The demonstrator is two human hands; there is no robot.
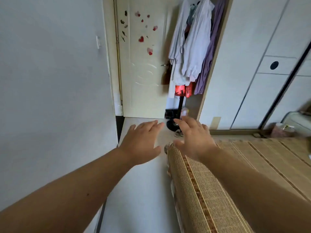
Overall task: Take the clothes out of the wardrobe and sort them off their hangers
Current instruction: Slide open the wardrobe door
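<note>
Both my arms stretch forward over the floor. My left hand (143,142) is spread flat with straight fingers and holds nothing. My right hand (193,137) is likewise open and empty, hovering above the corner of the bed. Far ahead, clothes hang on a black stand: a pale white shirt (196,44), a purple garment (210,52) and a red piece (184,90) below them. The white wardrobe (249,68) stands to the right, its sliding doors closed in the part I see.
A cream door (143,73) with heart stickers is straight ahead. A white wall (50,81) runs along the left. The bed with a bamboo mat (252,158) fills the right foreground. Sandals (178,132) lie on the floor by the stand's base.
</note>
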